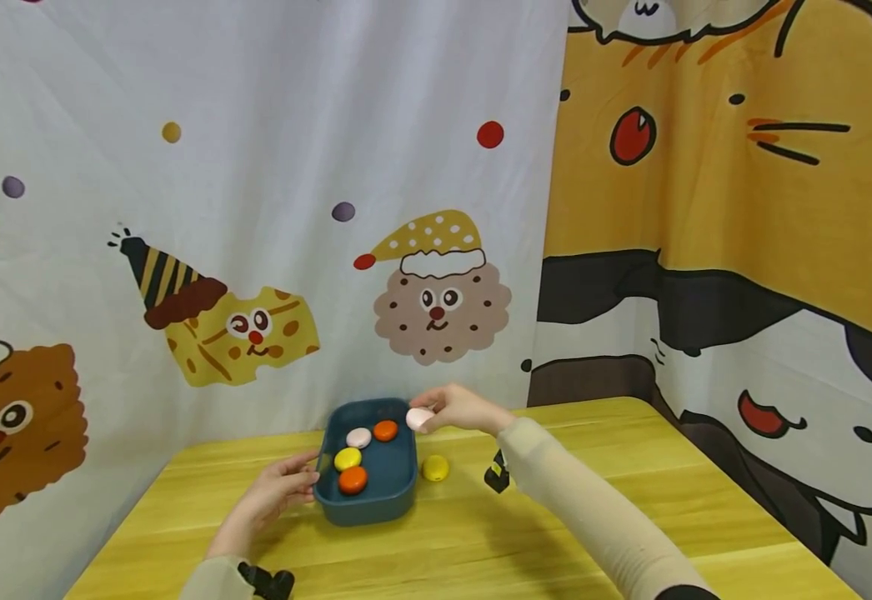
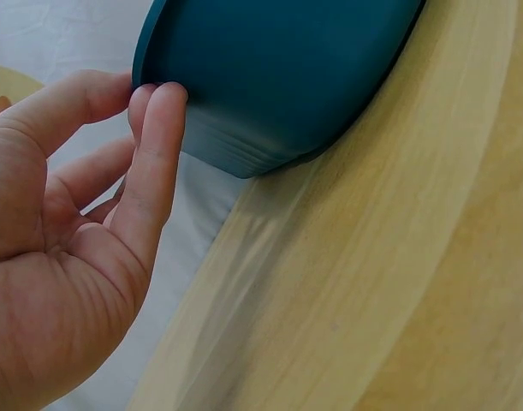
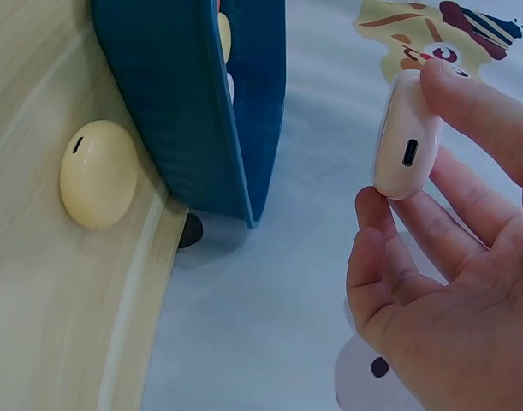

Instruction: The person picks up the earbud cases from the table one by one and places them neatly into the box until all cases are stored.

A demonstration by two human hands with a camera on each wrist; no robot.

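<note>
A dark blue plastic bin (image 1: 368, 510) stands on the table. Inside lie two orange rounded pieces (image 1: 353, 480), a yellow rounded piece (image 1: 348, 459) and a pale pink one (image 1: 358, 437). My left hand (image 1: 280, 490) holds the bin's left rim between thumb and fingers; some fingertips are hidden in the left wrist view. Above the bin's right edge, my right hand (image 1: 460, 410) pinches a pale pink pebble-shaped device (image 3: 408, 141), whose dark port slot faces the right wrist camera. Another yellow pebble-shaped device (image 3: 98, 175), also with a slot, rests on the table right of the bin.
The wood-grain table (image 1: 556, 533) backs onto a white cartoon-printed curtain (image 1: 256, 208). An orange and black cartoon curtain (image 1: 706, 183) hangs at the right. A black wrist mount (image 1: 497, 473) sits under the right sleeve, another (image 1: 267, 581) on the left.
</note>
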